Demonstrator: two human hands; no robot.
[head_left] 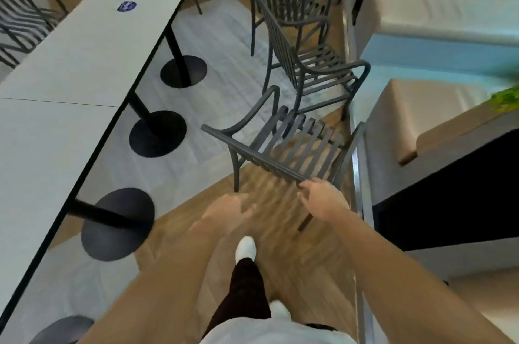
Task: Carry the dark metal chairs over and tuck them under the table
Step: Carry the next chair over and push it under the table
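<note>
Two hands: left hand [229,210] open, blurred, holding nothing; right hand [323,199] with grip closed on top rail of nearest chair [280,147], well apart from counter [92,57]; two more chairs [311,71] beyond.

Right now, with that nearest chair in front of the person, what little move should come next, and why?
Probably bring the left hand onto the top rail of the nearest chair. The right hand is at the rail's right end, its grasp unclear, while the left hangs free, blurred, short of the rail. The chair stands apart from the table; two hands would likely lift it steadier.
</note>
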